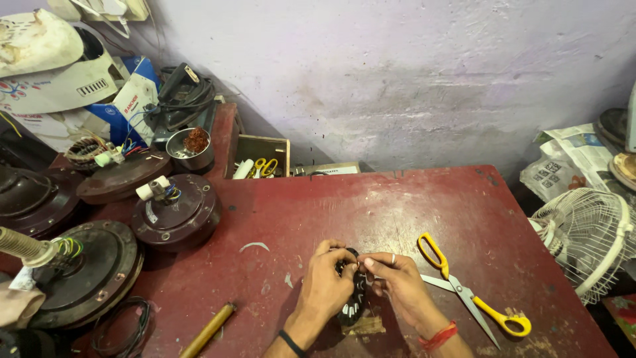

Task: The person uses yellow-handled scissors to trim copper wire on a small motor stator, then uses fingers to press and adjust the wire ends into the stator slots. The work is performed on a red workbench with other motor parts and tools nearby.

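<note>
Two hands on one small black part [358,298]: your left hand [326,282] and right hand [397,282] both pinch its top end, fingers closed on it. Its long axis runs near-far, lower end resting on the red table [397,205] near the front edge. One pair of yellow-handled scissors [464,288] lies just right. Three brown fan motors [175,212] sit far left.
</note>
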